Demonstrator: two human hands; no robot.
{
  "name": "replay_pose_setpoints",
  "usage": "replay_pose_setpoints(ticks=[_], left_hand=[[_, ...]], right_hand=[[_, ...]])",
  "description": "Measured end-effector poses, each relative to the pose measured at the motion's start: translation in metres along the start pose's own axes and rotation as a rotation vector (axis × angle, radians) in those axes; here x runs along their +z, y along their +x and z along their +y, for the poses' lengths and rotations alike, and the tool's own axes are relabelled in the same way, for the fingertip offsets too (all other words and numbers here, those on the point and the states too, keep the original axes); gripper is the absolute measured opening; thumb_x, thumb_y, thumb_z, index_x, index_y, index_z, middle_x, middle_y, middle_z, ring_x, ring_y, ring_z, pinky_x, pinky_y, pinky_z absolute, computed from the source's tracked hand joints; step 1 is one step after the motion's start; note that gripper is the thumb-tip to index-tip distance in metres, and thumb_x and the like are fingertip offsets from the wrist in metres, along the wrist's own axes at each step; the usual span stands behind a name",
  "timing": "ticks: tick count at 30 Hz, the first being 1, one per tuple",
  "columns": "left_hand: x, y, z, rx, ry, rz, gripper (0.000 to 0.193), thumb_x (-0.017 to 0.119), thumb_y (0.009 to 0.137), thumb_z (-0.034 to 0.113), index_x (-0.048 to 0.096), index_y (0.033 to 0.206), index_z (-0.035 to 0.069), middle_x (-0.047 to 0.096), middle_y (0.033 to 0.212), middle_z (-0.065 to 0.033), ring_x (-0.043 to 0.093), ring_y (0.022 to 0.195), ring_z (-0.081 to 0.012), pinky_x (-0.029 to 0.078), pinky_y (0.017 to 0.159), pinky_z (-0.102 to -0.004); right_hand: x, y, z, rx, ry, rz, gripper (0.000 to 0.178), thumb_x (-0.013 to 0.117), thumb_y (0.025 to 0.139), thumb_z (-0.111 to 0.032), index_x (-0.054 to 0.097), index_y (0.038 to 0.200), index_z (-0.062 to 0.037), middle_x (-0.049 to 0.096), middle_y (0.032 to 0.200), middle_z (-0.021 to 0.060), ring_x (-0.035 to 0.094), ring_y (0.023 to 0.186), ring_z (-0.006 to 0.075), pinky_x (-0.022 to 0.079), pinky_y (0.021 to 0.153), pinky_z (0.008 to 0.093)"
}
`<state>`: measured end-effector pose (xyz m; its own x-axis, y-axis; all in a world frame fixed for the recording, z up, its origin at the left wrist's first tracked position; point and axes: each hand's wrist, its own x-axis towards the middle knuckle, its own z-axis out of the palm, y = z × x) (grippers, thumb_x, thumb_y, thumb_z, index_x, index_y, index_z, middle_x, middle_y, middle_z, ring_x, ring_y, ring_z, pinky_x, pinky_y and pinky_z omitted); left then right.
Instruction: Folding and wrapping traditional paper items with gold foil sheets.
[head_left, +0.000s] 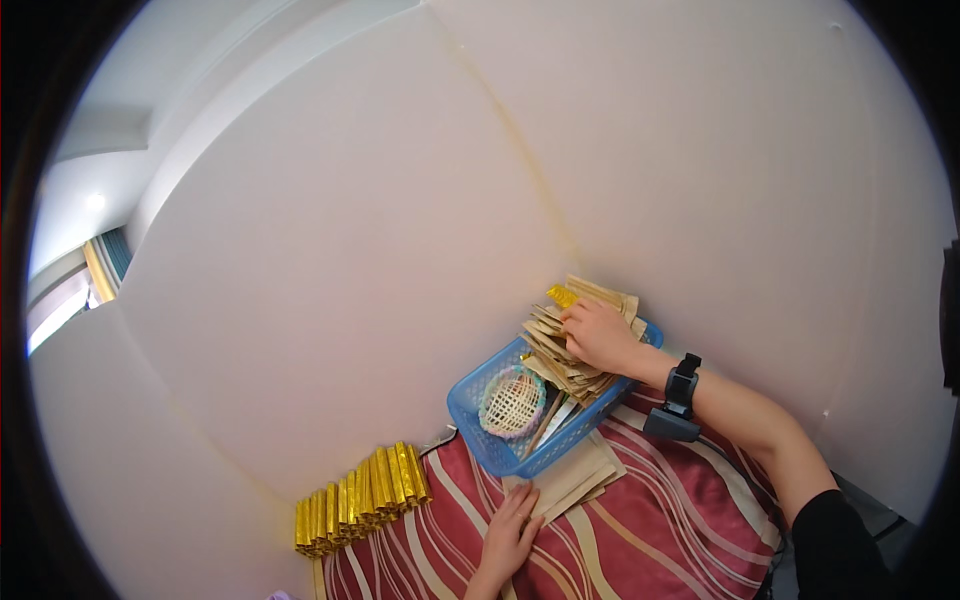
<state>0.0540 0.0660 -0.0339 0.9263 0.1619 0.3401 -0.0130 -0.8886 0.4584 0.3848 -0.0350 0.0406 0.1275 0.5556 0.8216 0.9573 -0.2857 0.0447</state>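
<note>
Paper sheets, tan with gold foil, stand stacked in one blue basket at 3 o'clock of centre; right hand is clamped on the stack. Left hand lies flat, fingers spread, on loose sheets at 6 o'clock. One woven round sits in the basket. Gold rolls, roughly fifteen, line up at 7 o'clock. Striped red cloth meets white walls; free space is tight.

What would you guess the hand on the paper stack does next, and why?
Probably the right hand lifts a few sheets off the tan paper stack in the blue basket: its fingers rest on the stack's top, while the left hand lies flat on the sheets on the striped cloth.
</note>
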Motion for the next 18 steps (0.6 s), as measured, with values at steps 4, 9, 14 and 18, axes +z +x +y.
replay_pose_setpoints(ticks=[4, 9, 14, 18], left_hand=[[0.001, 0.001, -0.001, 0.041, 0.036, 0.027, 0.045, 0.062, 0.088, 0.017, 0.051, 0.129, 0.003, 0.048, 0.136, -0.0191, 0.043, 0.128, -0.0377, 0.036, 0.105, -0.0425], [0.003, -0.002, 0.003, 0.024, 0.011, 0.021, 0.044, 0.061, 0.088, 0.014, 0.051, 0.130, 0.003, 0.047, 0.137, -0.0185, 0.041, 0.129, -0.0367, 0.034, 0.106, -0.0413], [-0.002, -0.005, 0.004, 0.087, 0.040, 0.200, 0.032, 0.059, 0.090, 0.013, 0.059, 0.120, 0.000, 0.057, 0.125, -0.0187, 0.051, 0.120, -0.0335, 0.040, 0.100, -0.0396], [-0.021, -0.004, 0.006, -0.246, -0.259, 0.732, 0.020, 0.052, 0.094, 0.007, 0.067, 0.105, -0.001, 0.066, 0.102, -0.0114, 0.061, 0.094, -0.0185, 0.046, 0.085, -0.0297]], right_hand=[[-0.021, 0.015, -0.006, 0.233, 0.427, 0.184, 0.016, 0.057, 0.079, -0.014, 0.066, 0.085, -0.0017, 0.064, 0.095, 0.0102, 0.057, 0.097, 0.0228, 0.046, 0.084, 0.0364], [-0.054, 0.027, -0.006, 0.651, 0.992, 0.138, 0.022, 0.056, 0.089, -0.020, 0.063, 0.093, 0.0002, 0.064, 0.096, 0.0070, 0.059, 0.094, 0.0148, 0.047, 0.084, 0.0311], [-0.095, 0.020, -0.046, 0.620, 1.522, 0.089, 0.020, 0.050, 0.095, -0.014, 0.063, 0.106, -0.0036, 0.064, 0.099, -0.0029, 0.058, 0.090, 0.0079, 0.048, 0.079, 0.0261], [-0.109, -0.035, -0.083, 0.068, 1.068, -0.332, 0.018, 0.057, 0.089, -0.010, 0.066, 0.104, -0.0056, 0.069, 0.095, 0.0067, 0.065, 0.087, 0.0162, 0.050, 0.078, 0.0288]])
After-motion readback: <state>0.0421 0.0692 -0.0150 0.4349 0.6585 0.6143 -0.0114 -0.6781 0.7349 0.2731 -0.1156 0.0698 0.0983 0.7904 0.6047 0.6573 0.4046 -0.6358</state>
